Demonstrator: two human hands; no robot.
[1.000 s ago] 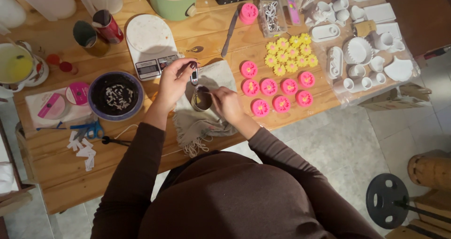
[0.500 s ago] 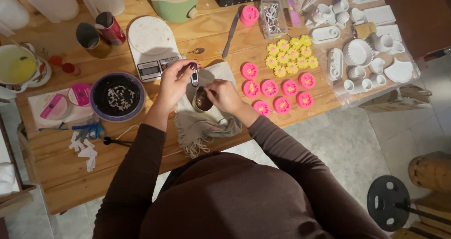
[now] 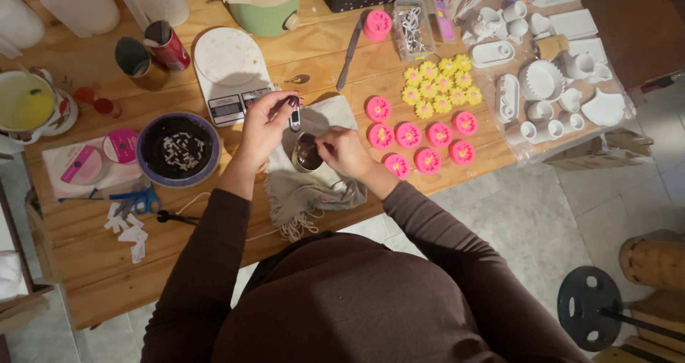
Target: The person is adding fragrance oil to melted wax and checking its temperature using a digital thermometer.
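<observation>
A small metal cup stands on a grey fringed cloth on the wooden table. My left hand pinches a small dark clip-like tool just above the cup's far rim. My right hand rests at the cup's right side, its fingertips at the rim. What the right fingers pinch is too small to tell.
A white kitchen scale and a dark bowl of white bits lie left of the cloth. Pink flower candles and yellow ones sit to the right, beside white moulds. Blue scissors lie near the front left.
Both hands stay at the metal cup with small finger shifts; the view has drifted slightly. Nothing was picked up or let go.
</observation>
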